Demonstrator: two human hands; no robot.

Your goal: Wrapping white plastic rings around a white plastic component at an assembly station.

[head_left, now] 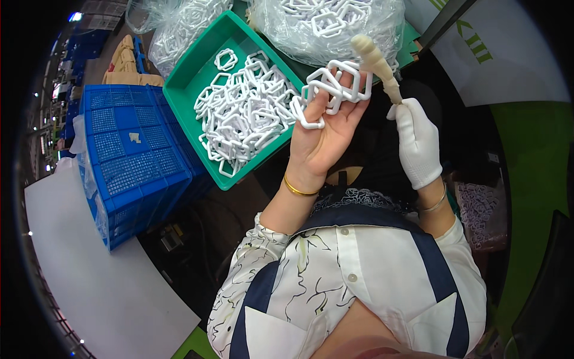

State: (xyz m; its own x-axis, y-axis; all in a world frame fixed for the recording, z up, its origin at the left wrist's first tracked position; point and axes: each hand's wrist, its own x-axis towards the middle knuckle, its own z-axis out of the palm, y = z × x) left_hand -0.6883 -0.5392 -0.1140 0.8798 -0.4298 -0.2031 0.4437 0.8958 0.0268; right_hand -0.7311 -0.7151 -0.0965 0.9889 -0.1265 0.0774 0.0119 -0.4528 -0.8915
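Observation:
My left hand (326,128), bare with a gold bangle at the wrist, is turned palm up and holds several white plastic rings (338,90) with angular outlines, bunched over its fingers. A white glove covers my right hand (417,143). Its thumb and fingers pinch the narrow end of a cream-coloured tool with a thick, lumpy handle (376,63). The tool slants up and left, its thick end beyond the rings; its tip at my fingers is too small to make out. Left of my left hand, a green tray (191,140) holds a heap of similar white rings (245,113).
Clear plastic bags (269,33) of white rings stand behind the tray. A blue crate (134,161) is at the left, by a white surface (89,257). On the right, another bag of small pale pieces (478,209) lies low beside my arm.

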